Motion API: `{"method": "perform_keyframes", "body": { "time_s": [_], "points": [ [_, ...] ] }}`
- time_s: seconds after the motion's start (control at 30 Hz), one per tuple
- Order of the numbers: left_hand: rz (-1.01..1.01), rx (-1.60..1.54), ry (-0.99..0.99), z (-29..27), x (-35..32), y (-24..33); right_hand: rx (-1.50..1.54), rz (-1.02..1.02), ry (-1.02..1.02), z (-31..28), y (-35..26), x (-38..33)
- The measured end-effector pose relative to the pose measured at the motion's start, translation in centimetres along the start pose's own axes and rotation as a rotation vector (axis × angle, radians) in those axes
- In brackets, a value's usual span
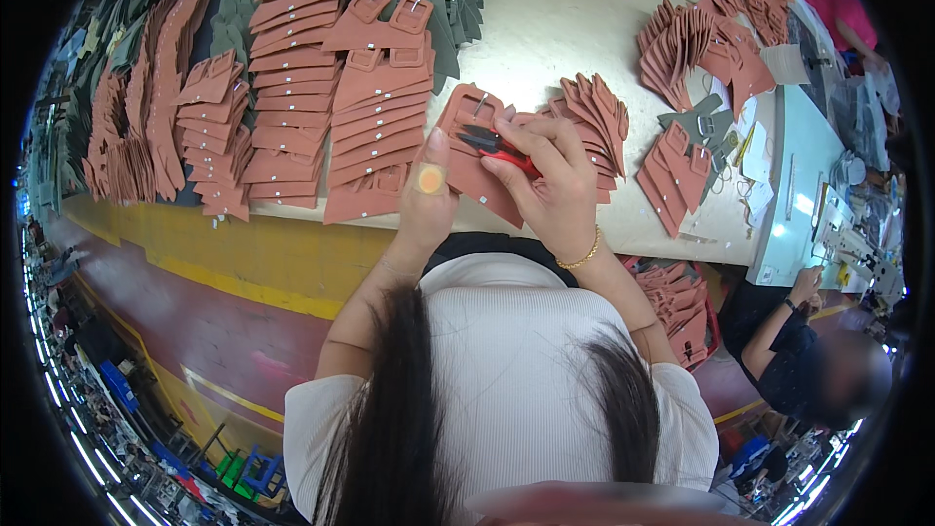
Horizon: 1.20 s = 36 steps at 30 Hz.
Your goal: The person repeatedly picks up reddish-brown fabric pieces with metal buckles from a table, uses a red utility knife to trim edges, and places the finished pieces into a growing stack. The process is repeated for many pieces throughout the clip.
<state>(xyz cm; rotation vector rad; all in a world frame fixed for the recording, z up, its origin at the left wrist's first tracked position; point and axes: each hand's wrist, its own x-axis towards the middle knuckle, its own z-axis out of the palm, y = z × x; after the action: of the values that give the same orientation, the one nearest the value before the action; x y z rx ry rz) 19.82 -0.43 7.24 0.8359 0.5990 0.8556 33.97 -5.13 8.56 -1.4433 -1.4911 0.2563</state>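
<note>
My left hand grips the left side of a salmon-coloured flat piece with a covered buckle, its thumb on top. A pale patch with an orange disc sits on that thumb. Closed around small red-handled thread snips, my right hand holds their dark blades over the piece, close to its buckle. Whether the blades touch anything is too small to tell. Left of my hands lie overlapping rows of similar buckled pieces. A fanned bundle of salmon straps lies just beyond my right hand.
Dark green pieces lie among the salmon stacks at left. More salmon bundles and loose buckled pieces are on the table's right. A red crate of pieces stands below the edge. At far right a person's arm reaches toward a sewing machine.
</note>
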Motion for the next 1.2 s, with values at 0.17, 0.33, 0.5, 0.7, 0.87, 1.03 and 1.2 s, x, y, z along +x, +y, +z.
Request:
{"method": "perform_keyframes", "body": {
  "time_s": [0.17, 0.33, 0.5, 0.7, 0.87, 1.03, 1.2],
  "points": [
    [0.042, 0.077, -0.069, 0.8, 0.3, 0.3, -0.067, -0.051, 0.05, -0.3, 0.1, 0.1],
    [0.054, 0.171, -0.098, 1.1, 0.2, 0.5, -0.084, -0.051, 0.068, -0.4, -0.1, 0.0],
    [0.092, 0.166, -0.09, 1.6, 0.0, 0.4, -0.108, -0.067, 0.096, -0.4, -0.4, 0.1],
    [0.082, 0.163, -0.117, 1.9, 0.1, 0.3, -0.134, -0.094, 0.138, -0.6, -0.5, 0.3],
    [0.086, 0.157, -0.137, 2.1, 0.2, -0.1, -0.113, -0.064, 0.108, -0.8, -0.4, 0.1],
    [-0.081, -0.039, -0.059, 1.7, 0.1, -0.1, 0.137, 0.088, 0.134, -1.4, -0.3, 0.4],
    [-0.173, 0.031, -0.109, 1.1, -0.2, -0.4, -0.057, -0.037, -0.094, -2.4, -0.8, 0.8]
  ]
}}
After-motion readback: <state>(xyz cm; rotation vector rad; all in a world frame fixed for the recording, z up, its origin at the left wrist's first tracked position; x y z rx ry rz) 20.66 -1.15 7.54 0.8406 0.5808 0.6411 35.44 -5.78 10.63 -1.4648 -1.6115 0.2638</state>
